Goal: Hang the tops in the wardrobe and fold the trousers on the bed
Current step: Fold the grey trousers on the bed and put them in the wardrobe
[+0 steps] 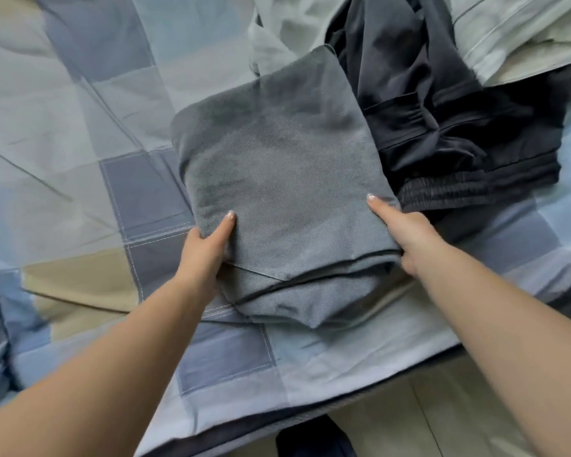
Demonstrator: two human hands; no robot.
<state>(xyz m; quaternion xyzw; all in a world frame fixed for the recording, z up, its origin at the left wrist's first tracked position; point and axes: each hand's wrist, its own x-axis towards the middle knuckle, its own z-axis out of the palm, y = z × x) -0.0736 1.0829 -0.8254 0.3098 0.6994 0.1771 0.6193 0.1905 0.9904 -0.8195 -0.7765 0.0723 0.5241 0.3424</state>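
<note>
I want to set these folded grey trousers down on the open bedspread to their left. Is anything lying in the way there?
Nothing visible does. The left hand and right hand grip the folded grey trousers at their near corners, and the checked bedspread to their left shows only its own creases. The dark trousers lie on the other side, to the right.

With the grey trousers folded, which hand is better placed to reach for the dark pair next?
The right hand, probably. It grips the folded grey trousers on the side beside the dark trousers; the left hand holds the far side.
</note>
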